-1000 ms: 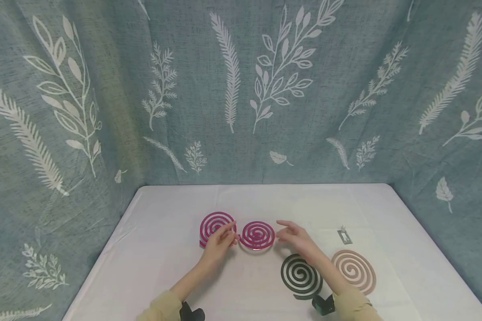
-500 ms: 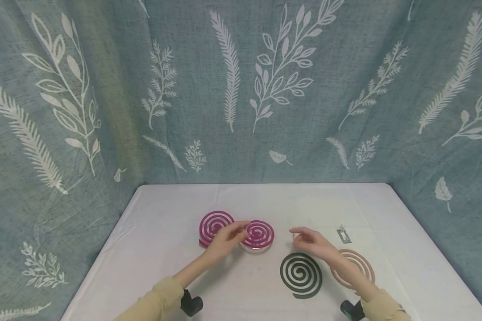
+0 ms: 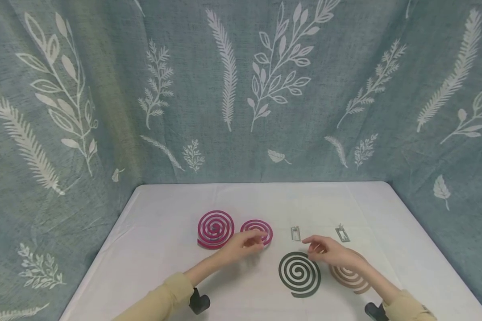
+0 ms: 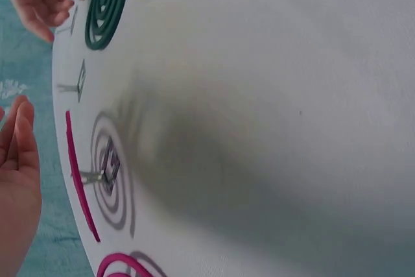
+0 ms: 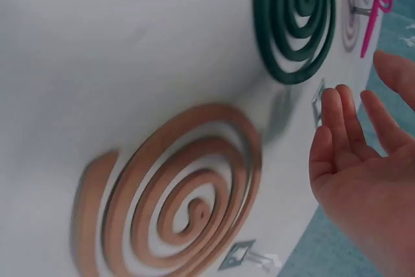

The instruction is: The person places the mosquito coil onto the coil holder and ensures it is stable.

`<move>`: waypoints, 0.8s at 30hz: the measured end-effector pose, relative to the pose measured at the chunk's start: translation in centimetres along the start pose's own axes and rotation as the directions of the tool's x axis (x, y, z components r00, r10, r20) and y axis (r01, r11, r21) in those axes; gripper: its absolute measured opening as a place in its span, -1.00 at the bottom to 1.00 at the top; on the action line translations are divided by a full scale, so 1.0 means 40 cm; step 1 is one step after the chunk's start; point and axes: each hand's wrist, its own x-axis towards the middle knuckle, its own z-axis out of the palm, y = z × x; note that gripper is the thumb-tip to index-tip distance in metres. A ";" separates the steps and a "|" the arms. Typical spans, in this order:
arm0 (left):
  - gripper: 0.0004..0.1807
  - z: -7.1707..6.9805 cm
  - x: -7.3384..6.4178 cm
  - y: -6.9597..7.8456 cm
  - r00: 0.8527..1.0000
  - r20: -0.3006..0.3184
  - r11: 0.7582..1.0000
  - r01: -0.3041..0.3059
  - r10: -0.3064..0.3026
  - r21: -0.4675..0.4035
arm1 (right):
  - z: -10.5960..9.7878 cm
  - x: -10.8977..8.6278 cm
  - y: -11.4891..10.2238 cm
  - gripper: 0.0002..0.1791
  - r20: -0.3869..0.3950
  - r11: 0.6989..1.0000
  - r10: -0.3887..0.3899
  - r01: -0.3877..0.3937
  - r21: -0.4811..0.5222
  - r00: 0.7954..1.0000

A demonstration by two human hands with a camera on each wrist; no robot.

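Note:
Two magenta mosquito coils stand side by side at the back of the white table: a left coil (image 3: pixel 209 244) and a right coil (image 3: pixel 268 226). The left wrist view shows the right coil (image 4: pixel 72 154) raised on a small metal stand (image 4: pixel 111 167), its spiral shadow below. My left hand (image 3: pixel 241 248) hovers in front of that coil, fingers loosely bent, holding nothing. My right hand (image 3: pixel 332 252) hangs relaxed between a dark green coil (image 3: pixel 300 290) and a brown coil (image 3: pixel 347 281), partly covering the brown one. Its palm (image 5: pixel 369 186) holds nothing in the right wrist view.
Two flat metal coil stands lie behind the green and brown coils: one stand (image 3: pixel 295 233) left of my right hand, another stand (image 3: pixel 342 233) farther right. A blue-green leaf-patterned curtain (image 3: pixel 241 156) encloses the table's back and sides.
My left hand has moved right, from between the magenta coils to in front of the right one. My right hand has drawn away rightward from that coil and toward me, uncovering a metal stand.

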 end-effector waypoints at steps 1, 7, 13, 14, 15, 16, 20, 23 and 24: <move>-0.58 0.005 0.002 0.000 1.000 0.016 1.000 -0.006 0.005 0.014 | -0.002 -0.004 0.000 -0.47 0.003 1.000 -0.003 0.003 -0.010 1.000; -0.57 0.035 0.019 0.012 0.991 0.127 0.998 -0.044 0.037 0.048 | -0.009 -0.024 0.008 -0.45 0.004 0.998 0.003 -0.003 -0.064 1.000; -0.52 0.066 0.036 0.023 0.971 0.235 0.989 -0.070 0.038 0.131 | -0.012 -0.032 0.016 -0.41 0.048 0.991 0.037 -0.030 -0.132 0.998; -0.51 0.070 0.038 0.025 0.969 0.246 0.985 -0.071 0.031 0.157 | -0.011 -0.033 0.017 -0.40 0.054 0.989 0.044 -0.036 -0.144 0.998; -0.50 0.075 0.039 0.026 0.967 0.254 0.982 -0.063 0.015 0.180 | -0.011 -0.033 0.017 -0.39 0.059 0.987 0.054 -0.044 -0.154 0.997; -0.49 0.079 0.040 0.027 0.965 0.261 0.976 -0.066 0.010 0.208 | -0.010 -0.033 0.016 -0.38 0.062 0.986 0.063 -0.053 -0.161 0.996; -0.43 0.094 0.045 0.028 0.960 0.279 0.953 -0.051 -0.036 0.300 | -0.008 -0.035 0.008 -0.36 0.069 0.979 0.079 -0.065 -0.192 0.994; -0.39 0.105 0.046 0.024 0.959 0.277 0.940 -0.041 -0.059 0.339 | -0.008 -0.034 0.003 -0.36 0.074 0.977 0.072 -0.056 -0.207 0.995; -0.38 0.109 0.046 0.021 0.960 0.275 0.936 -0.045 -0.057 0.349 | -0.008 -0.033 0.002 -0.36 0.074 0.977 0.072 -0.055 -0.204 0.995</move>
